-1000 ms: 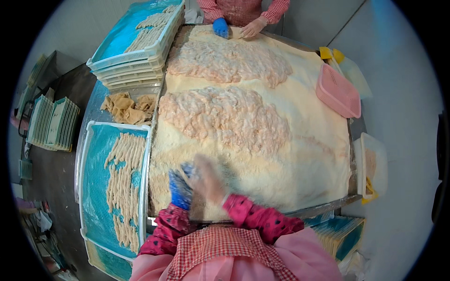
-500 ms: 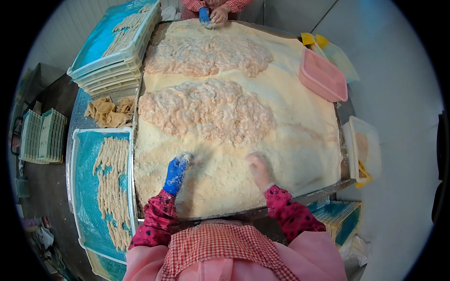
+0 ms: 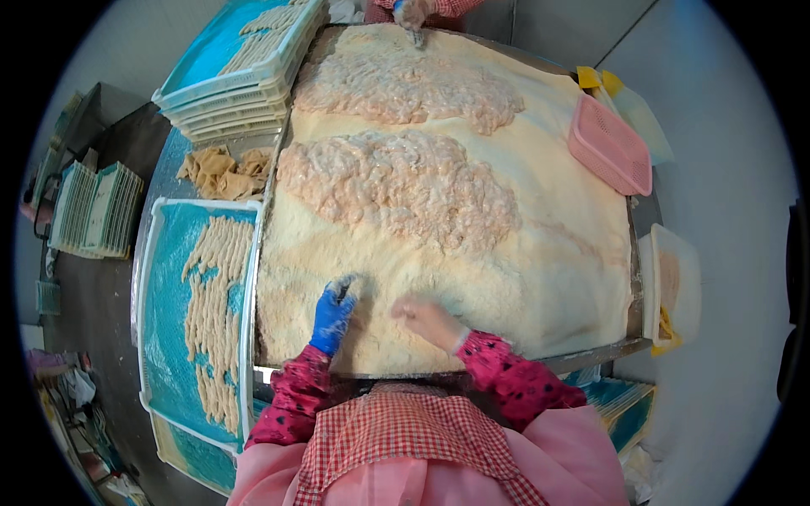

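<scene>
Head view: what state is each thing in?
Left hand, blue-gloved, dusted, fingers bent
Right hand, fingers curled, slightly blurred
Powder, spread unevenly
Meat, massed in two heaps
Strips, laid side by side
Near tray, partly covered by strips
Far trays, stacked
Cloths, crumpled
Basket, open-topped

The powder [image 3: 578, 291] between the near pile [image 3: 405, 190] and the basket [image 3: 609, 145] leaves the right hand [image 3: 426, 321] a way forward. The near pile blocks ahead of the left hand [image 3: 334, 316]; leftward, the tray's [image 3: 202, 203] rim does.
</scene>
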{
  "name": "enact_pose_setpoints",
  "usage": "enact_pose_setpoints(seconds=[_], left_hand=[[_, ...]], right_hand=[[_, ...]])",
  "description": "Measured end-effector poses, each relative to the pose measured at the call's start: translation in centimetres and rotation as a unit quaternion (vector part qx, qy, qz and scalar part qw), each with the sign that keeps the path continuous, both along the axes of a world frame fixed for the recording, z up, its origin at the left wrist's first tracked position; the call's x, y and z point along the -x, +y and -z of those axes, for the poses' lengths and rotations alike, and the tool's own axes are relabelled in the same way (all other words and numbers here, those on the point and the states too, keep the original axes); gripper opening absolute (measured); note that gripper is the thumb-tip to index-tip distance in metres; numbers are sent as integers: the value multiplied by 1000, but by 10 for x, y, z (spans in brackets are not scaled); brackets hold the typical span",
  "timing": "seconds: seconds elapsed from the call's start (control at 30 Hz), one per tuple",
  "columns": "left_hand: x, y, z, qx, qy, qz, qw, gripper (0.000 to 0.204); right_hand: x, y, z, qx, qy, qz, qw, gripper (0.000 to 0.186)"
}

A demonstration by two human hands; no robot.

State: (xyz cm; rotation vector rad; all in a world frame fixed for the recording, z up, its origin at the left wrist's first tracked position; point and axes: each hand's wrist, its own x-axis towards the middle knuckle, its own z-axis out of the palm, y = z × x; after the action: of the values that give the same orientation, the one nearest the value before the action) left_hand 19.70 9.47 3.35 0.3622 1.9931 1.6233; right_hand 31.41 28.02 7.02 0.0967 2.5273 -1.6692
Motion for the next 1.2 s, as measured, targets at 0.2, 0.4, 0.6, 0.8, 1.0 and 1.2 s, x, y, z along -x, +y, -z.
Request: enact_pose_setpoints(seconds=[0.2, 0.4, 0.6, 0.8, 1.0, 1.2], left_hand=[[-5, 12, -15, -389, -403, -76, 825, 36], [-4, 16, -25, -572, -577, -97, 574, 42], [-23, 35, -40, -525, -410, -101, 739, 47], [-36, 54, -76, -527, -285, -5, 800, 59], [-90, 109, -79, -622, 57, -120, 771, 74], [-84, 98, -94, -584, 84, -70, 804, 83]], right_hand=[[-37, -12, 2, -5, -14, -17, 1000, 20], [3, 44, 15, -28, 3, 247, 968, 19], [20, -24, -31, 46, 120, 167, 978, 26], [23, -59, -71, -130, 299, 87, 941, 47], [31, -58, -64, -142, 346, 131, 918, 70], [31, -75, -63, -90, 338, 130, 928, 82]])
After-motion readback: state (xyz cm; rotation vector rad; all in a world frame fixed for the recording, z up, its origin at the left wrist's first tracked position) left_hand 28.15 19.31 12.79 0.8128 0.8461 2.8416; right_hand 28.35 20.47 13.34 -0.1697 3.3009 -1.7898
